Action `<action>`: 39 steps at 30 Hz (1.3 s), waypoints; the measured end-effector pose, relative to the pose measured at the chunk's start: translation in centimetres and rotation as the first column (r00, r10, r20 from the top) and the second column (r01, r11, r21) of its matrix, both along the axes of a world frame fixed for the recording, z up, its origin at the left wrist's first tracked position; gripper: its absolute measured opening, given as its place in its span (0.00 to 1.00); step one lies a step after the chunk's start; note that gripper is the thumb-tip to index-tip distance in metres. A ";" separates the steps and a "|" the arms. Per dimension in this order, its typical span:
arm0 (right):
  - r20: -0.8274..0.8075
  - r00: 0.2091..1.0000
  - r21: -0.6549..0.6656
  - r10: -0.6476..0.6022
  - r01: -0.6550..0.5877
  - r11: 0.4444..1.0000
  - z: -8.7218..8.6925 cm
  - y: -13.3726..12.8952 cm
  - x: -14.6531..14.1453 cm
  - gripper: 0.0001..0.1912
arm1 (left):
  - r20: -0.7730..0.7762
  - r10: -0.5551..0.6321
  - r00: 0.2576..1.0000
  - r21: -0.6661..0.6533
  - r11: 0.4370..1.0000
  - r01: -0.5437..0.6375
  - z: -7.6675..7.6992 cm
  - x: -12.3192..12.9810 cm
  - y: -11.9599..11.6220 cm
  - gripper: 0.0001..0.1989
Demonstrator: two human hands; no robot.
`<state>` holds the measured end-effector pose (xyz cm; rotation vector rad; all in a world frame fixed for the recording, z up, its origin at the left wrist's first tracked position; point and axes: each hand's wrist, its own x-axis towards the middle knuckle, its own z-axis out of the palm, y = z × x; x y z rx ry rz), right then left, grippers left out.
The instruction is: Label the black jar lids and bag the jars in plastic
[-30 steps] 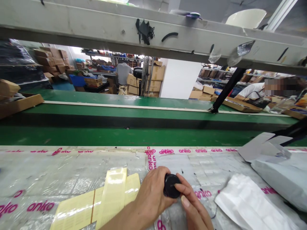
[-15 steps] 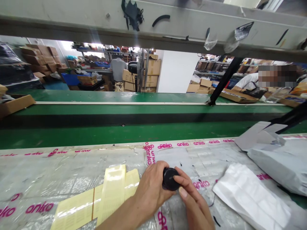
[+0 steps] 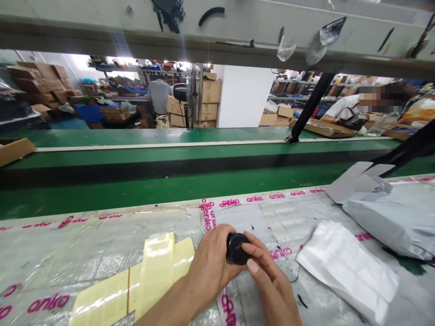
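Observation:
A round black object (image 3: 238, 249) is held just above the plastic-covered bench (image 3: 112, 240), its flat face turned up. My left hand (image 3: 212, 260) is wrapped round its left side, fingers behind and thumb below. From the right, my right hand (image 3: 268, 276) touches it, with a fingertip on the flat face and the thumb at the lower right edge. Yellow printed sheets (image 3: 154, 271) lie left of my left hand. Right of my right hand is a crumpled white bag (image 3: 350, 271).
Grey-white plastic packaging (image 3: 390, 217) lies at the right. Behind the bench runs a green surface (image 3: 170, 158). A slanted black post (image 3: 311, 108) and a grey overhead beam (image 3: 238, 40) cross the view. A person (image 3: 346, 106) leans in at the far right; another (image 3: 159, 95) is farther back.
The view has shifted slightly, so the surroundings sit a little farther left in the picture. Both hands keep nearly the same hold on the black object.

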<state>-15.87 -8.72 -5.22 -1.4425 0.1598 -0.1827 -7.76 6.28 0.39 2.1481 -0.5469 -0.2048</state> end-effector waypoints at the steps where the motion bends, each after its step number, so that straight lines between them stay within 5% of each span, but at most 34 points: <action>1: -0.010 1.000 -0.013 -0.003 0.003 1.000 0.2 0.1 0.0 0.14 | 0.000 -0.003 1.000 -0.001 1.000 0.003 0.1 0.0 0.0 0.22; 11: -0.025 0.990 -0.096 -0.142 0.139 0.986 2.2 1.7 0.5 0.19 | 0.004 -0.004 1.000 0.022 1.000 0.004 0.1 0.2 0.1 0.21; 33: 0.018 0.988 -0.160 -0.154 0.155 0.975 1.8 1.8 0.5 0.18 | 0.049 -0.019 0.999 -0.003 1.000 0.019 -0.7 0.3 0.2 0.26; 39: -0.008 0.997 -0.112 -0.072 0.070 0.991 0.7 0.9 0.4 0.17 | 0.036 -0.025 0.999 0.000 1.000 0.025 -0.5 0.3 0.2 0.26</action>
